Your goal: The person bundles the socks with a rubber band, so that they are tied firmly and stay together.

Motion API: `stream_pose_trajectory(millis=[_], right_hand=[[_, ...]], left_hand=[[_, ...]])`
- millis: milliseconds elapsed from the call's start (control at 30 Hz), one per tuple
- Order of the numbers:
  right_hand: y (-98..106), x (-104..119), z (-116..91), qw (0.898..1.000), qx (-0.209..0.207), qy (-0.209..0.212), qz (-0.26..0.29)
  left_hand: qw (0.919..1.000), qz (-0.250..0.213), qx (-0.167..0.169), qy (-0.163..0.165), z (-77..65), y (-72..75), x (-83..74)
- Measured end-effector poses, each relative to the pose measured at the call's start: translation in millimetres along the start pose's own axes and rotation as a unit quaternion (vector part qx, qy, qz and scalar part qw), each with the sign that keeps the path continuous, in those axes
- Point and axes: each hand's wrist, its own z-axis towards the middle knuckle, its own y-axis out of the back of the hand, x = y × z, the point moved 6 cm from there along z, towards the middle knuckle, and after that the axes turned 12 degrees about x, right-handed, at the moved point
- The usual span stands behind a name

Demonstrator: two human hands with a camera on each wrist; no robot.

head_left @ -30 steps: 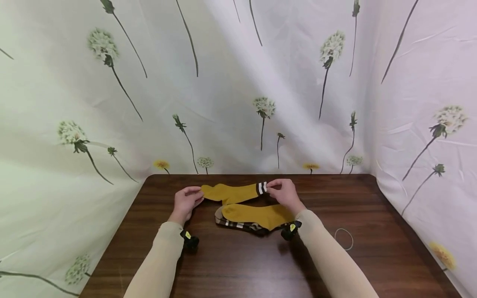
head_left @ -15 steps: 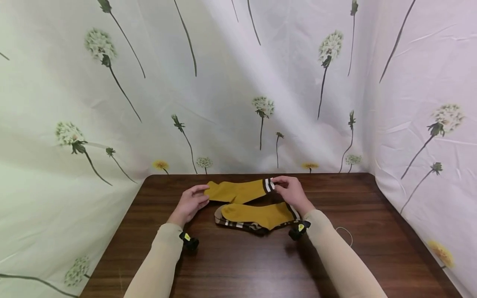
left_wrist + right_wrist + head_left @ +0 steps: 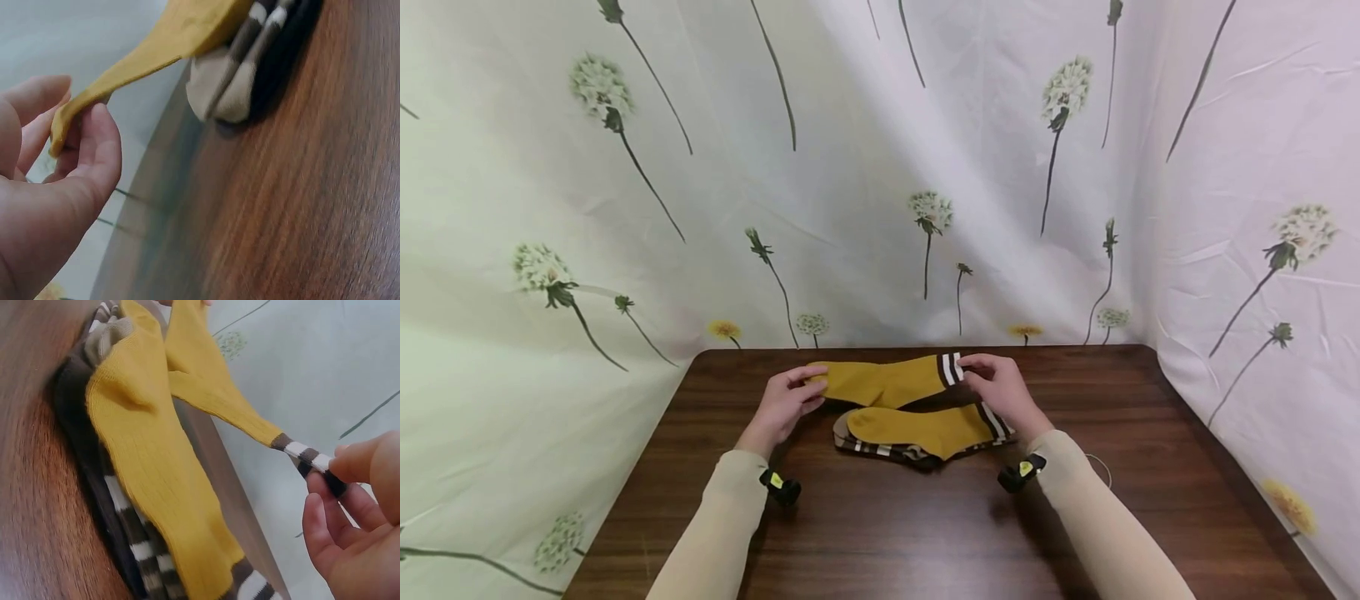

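A mustard-yellow sock (image 3: 880, 382) with a dark-and-white striped cuff is stretched sideways between both hands near the table's far edge. My left hand (image 3: 785, 406) pinches its toe end; in the left wrist view the toe (image 3: 87, 100) lies between thumb and fingers. The striped cuff (image 3: 304, 453) is pinched by my right hand (image 3: 1002, 390). Just in front of it lies a second yellow sock (image 3: 917, 427), its striped cuff toward the right. Under that one are brown, beige and white patterned socks (image 3: 228, 94) and a black one (image 3: 78, 412), stacked flat.
The dark wooden table (image 3: 880, 533) carries the sock stack at its middle. A thin pale loop (image 3: 1101, 469) lies to the right, partly behind my right sleeve. Flower-printed white fabric (image 3: 850, 208) hangs along the table's back and sides.
Both hands and the held sock have shifted right, the right hand farther, and the sock is pulled straighter. The second sock's striped cuff has come into view. The stack stays put.
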Motion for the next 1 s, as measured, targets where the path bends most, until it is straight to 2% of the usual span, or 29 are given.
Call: stream_pose_trajectory(millis=[200,433,667,867,1000], right_hand=[[14,1,-7,1.000,-0.016,0.013,0.022],[27,5,-18,0.999,-0.031,0.019,0.038],[31,8,-25,0.997,-0.041,0.031,0.061],[35,10,-32,0.997,-0.048,0.045,0.047],[38,7,-38,0.997,-0.046,0.034,0.060]], left_hand=[[0.9998,-0.013,0.004,-0.016,-3.8,-5.4,-8.7],[0.9995,-0.007,0.029,-0.010,-10.0,-11.7,-11.9],[0.9987,-0.004,0.041,-0.030,-17.5,-17.9,-18.2],[0.9977,-0.004,0.053,-0.042,-23.7,-25.0,-24.6],[0.9970,0.011,0.063,-0.043,-28.0,-28.1,-26.2]])
